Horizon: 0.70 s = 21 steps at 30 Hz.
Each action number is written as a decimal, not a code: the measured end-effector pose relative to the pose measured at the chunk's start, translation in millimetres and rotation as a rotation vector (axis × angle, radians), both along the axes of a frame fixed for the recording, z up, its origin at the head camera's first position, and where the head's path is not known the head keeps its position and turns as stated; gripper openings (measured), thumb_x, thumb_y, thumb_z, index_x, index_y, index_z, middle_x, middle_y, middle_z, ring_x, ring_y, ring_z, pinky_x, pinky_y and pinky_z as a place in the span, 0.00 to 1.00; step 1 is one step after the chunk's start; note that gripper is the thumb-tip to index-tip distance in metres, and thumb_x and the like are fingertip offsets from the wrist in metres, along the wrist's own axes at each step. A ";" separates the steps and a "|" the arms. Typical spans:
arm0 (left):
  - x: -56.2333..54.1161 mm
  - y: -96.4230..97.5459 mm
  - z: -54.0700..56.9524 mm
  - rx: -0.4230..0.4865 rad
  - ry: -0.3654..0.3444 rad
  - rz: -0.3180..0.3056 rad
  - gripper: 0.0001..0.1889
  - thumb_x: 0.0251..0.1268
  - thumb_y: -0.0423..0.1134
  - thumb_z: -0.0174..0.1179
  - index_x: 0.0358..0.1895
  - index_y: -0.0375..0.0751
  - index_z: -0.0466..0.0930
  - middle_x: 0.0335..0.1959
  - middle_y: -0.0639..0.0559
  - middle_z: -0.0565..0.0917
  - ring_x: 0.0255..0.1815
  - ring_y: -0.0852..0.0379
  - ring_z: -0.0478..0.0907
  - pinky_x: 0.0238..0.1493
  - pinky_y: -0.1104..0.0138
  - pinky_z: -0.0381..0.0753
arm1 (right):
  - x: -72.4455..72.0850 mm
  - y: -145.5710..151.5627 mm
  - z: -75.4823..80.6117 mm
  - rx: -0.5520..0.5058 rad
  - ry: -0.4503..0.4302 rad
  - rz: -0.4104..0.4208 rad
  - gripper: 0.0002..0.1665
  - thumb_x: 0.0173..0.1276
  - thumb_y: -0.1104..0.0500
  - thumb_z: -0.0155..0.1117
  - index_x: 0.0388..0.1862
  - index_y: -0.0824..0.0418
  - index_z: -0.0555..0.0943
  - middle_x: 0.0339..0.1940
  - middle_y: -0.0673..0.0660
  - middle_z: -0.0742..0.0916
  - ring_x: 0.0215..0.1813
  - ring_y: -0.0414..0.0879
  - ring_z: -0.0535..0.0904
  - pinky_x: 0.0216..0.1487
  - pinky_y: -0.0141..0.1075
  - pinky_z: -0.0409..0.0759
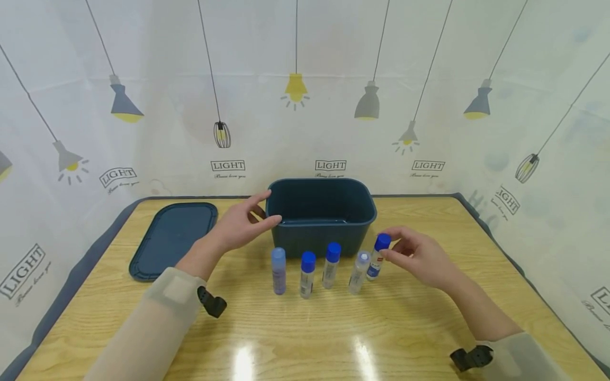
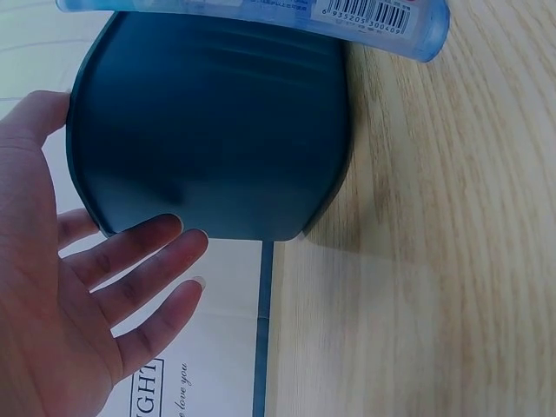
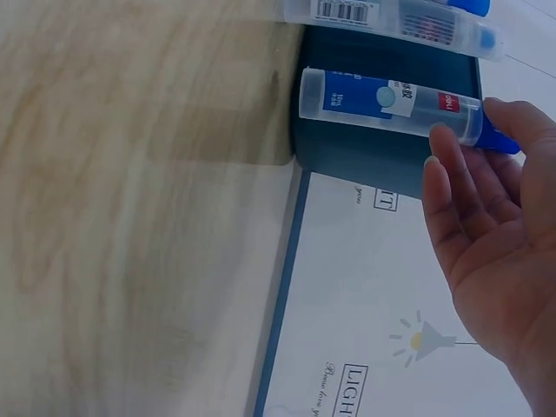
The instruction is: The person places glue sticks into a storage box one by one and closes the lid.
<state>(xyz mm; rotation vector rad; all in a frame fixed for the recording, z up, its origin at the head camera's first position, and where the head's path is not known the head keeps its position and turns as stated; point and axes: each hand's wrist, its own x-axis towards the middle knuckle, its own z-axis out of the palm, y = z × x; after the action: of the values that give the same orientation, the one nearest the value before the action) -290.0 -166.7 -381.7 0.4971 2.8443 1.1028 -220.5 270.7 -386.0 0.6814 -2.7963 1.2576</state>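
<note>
Lid [image 1: 173, 238] lies off already, left of the left grip [image 1: 240, 225], whose fingers spread at the rim of the bin [image 1: 324, 235]. The right grip [image 1: 421, 259] pinches one blue-capped tube [image 1: 374, 269] outside the bin; four more tubes [image 1: 306, 283] between the grips on the bench [image 1: 305, 328] seemingly await handling.

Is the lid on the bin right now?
No, the lid lies flat on the table, left of the open bin.

Head view faces forward-down; wrist views, close, share bin [image 1: 320, 234].
</note>
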 end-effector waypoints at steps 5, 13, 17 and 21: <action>-0.4 -0.1 -0.4 0.000 -0.003 -0.003 0.47 0.76 0.69 0.63 0.90 0.58 0.57 0.61 0.42 0.87 0.58 0.44 0.86 0.56 0.51 0.88 | 1.7 0.3 13.8 -0.003 0.058 -0.049 0.20 0.80 0.58 0.72 0.66 0.58 0.83 0.43 0.56 0.91 0.38 0.44 0.85 0.37 0.34 0.82; -0.1 0.4 -0.4 0.005 -0.003 0.003 0.47 0.75 0.70 0.63 0.90 0.59 0.57 0.60 0.44 0.87 0.57 0.44 0.86 0.55 0.51 0.88 | -3.4 -2.7 42.6 -0.048 0.229 -0.129 0.20 0.79 0.60 0.72 0.66 0.59 0.83 0.40 0.52 0.88 0.37 0.39 0.83 0.34 0.33 0.80; -0.8 0.0 -0.2 -0.012 0.008 0.005 0.47 0.75 0.71 0.63 0.90 0.60 0.58 0.59 0.45 0.88 0.56 0.45 0.87 0.55 0.51 0.88 | -11.8 -4.8 56.3 -0.113 0.319 -0.113 0.19 0.78 0.64 0.71 0.65 0.60 0.83 0.38 0.47 0.87 0.35 0.40 0.83 0.35 0.30 0.79; 0.2 -0.5 0.9 -0.028 0.020 -0.002 0.47 0.75 0.71 0.62 0.90 0.59 0.58 0.58 0.45 0.88 0.56 0.45 0.87 0.55 0.51 0.88 | -21.4 -9.6 68.6 -0.138 0.352 -0.115 0.21 0.78 0.63 0.71 0.67 0.59 0.83 0.40 0.45 0.88 0.35 0.40 0.84 0.37 0.28 0.80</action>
<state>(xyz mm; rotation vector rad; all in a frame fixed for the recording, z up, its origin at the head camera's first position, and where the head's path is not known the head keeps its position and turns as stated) -289.8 -167.2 -380.8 0.5125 2.8716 1.0618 -241.9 261.1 -317.4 0.6505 -2.4053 1.1661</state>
